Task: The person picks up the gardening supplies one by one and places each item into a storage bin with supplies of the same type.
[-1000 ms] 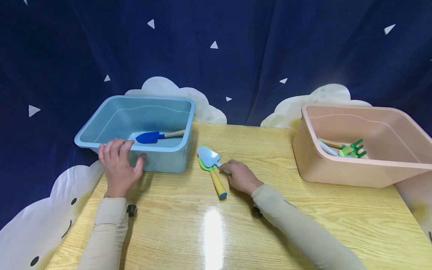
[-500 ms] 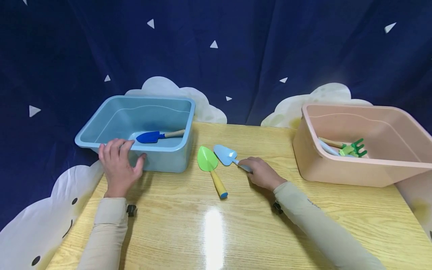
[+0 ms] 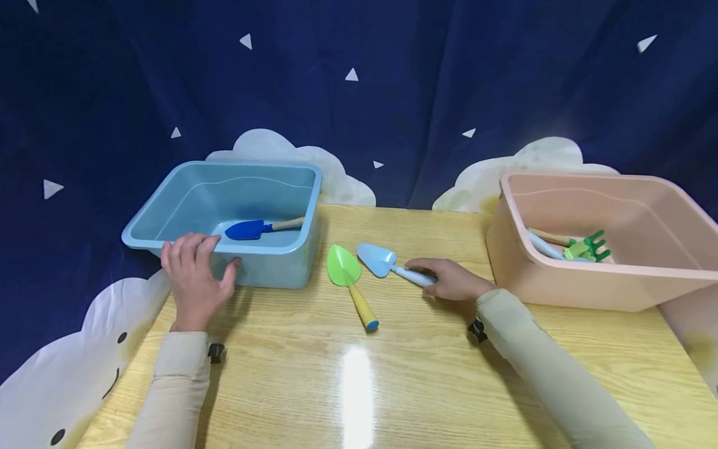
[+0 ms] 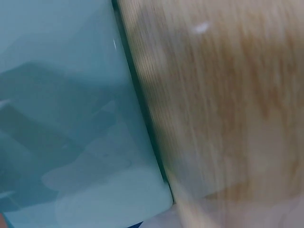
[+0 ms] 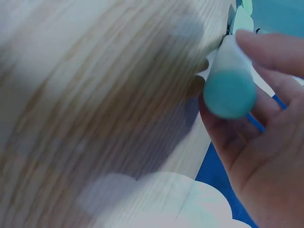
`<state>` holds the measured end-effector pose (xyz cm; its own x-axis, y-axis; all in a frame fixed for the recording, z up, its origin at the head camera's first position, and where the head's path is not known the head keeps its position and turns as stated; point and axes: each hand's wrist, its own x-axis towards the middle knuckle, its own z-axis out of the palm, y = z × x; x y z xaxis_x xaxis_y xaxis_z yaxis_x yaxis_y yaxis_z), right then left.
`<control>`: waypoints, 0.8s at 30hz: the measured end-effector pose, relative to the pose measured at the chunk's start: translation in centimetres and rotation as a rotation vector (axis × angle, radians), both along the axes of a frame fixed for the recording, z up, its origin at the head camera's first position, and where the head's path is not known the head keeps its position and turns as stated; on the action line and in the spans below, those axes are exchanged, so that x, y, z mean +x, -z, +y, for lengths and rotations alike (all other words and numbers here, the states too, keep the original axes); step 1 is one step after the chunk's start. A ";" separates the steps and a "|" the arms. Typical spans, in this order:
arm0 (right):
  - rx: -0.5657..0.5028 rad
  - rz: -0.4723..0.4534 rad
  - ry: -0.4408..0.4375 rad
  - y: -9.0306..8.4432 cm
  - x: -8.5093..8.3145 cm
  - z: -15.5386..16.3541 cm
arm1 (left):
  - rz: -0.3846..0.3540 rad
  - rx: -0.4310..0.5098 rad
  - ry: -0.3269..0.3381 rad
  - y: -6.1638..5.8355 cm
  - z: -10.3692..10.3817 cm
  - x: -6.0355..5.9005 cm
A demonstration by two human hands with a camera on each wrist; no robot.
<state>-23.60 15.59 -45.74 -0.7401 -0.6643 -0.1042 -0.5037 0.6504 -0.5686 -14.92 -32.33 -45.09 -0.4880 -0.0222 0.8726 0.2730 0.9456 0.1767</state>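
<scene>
My left hand (image 3: 196, 284) holds the near rim of a blue plastic tub (image 3: 269, 265), its fingers over the edge and the thumb along the outer wall. A toy trowel with a dark blue blade (image 3: 245, 230) and wooden handle lies in that tub. At mid-table my right hand (image 3: 451, 279) has its fingers curled around the pale handle of a light blue trowel (image 3: 377, 259). The handle's rounded end (image 5: 230, 95) shows between thumb and fingers in the right wrist view. Left of it lies a green trowel (image 3: 344, 266) with a yellow handle.
A pink tub (image 3: 566, 287) stands at the right of the wooden table (image 3: 280, 374). Inside it lie a green hand rake (image 3: 596, 246) and other small tools, partly hidden by the near wall. A dark blue patterned cloth (image 3: 392, 93) hangs behind.
The light blue trowel has moved right, off the green trowel, and now lies beside it. My right hand went right with it and then back along the handle. My left hand stays put.
</scene>
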 end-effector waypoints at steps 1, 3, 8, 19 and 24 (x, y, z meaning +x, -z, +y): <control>0.001 0.001 -0.012 0.0 -0.1 0.0 | 0.001 0.003 0.000 0.0 0.0 0.0; 0.009 -0.001 -0.029 0.0 -0.2 -0.1 | 0.000 0.013 0.001 0.1 0.0 0.1; 0.057 -0.013 -0.051 -0.3 -0.2 0.0 | -0.003 0.012 -0.002 0.1 0.1 0.0; 0.088 -0.071 -0.082 -1.0 -0.1 0.2 | 0.011 0.011 -0.004 0.2 0.1 -0.2; 0.068 -0.061 -0.106 -1.1 -0.1 0.0 | 0.001 0.011 -0.005 0.2 0.1 -0.1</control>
